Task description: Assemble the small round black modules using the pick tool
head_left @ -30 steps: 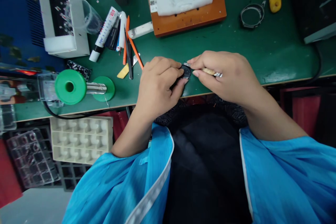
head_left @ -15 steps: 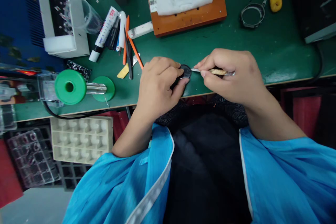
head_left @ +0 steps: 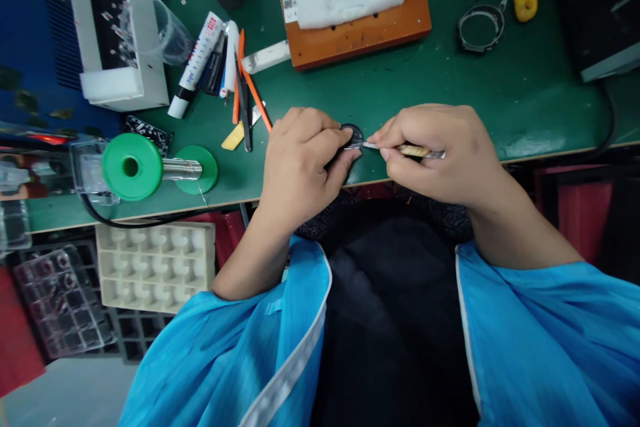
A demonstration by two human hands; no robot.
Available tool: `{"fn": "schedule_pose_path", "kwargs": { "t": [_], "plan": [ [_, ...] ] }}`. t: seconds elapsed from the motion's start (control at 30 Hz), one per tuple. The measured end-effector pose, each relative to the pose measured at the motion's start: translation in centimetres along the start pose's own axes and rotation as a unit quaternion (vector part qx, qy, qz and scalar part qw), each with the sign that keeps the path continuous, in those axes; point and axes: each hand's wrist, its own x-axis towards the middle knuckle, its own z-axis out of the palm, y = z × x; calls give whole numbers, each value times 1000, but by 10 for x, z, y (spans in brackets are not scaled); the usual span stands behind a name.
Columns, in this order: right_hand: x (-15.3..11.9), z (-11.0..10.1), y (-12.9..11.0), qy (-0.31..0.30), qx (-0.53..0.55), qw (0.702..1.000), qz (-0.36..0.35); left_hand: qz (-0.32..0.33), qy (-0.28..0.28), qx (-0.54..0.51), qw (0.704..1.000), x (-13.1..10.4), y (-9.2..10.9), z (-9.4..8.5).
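Disc (head_left: 357, 134) sat near bench (head_left: 450, 83) edge, pinched in your left hand (head_left: 305, 160); your right hand (head_left: 453, 140) gripped tool (head_left: 414, 151), tip at rim. Firm pinch, light pressure, fingertips clear of tip seemed wise!

Left hand (head_left: 305, 163) palm-down, curled in. Right hand (head_left: 437, 153) just beside it, pinch grip. Both forearms (head_left: 525, 223) angled inward to the hands.
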Motion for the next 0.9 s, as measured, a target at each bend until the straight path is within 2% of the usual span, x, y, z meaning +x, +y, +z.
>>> {"fn": "schedule_pose_path", "kwargs": {
  "t": [0.13,0.3,0.47,0.63,0.73,0.9],
  "plan": [
    [0,2,1,16,-8,1000,-17,47,29,12,998,2,0,0],
    [0,6,3,44,-5,999,-24,28,20,5,999,4,1,-2],
    [2,8,2,48,-15,999,-8,75,33,-15,997,5,-4,-3],
    [1,5,0,71,8,997,-12,34,12,-15,999,3,-2,-3],
    [0,4,-1,79,21,997,-12,44,23,-9,999,3,0,-3],
    [-2,3,-1,43,7,999,0,42,24,-8,999,4,0,-3]
  ]
}}
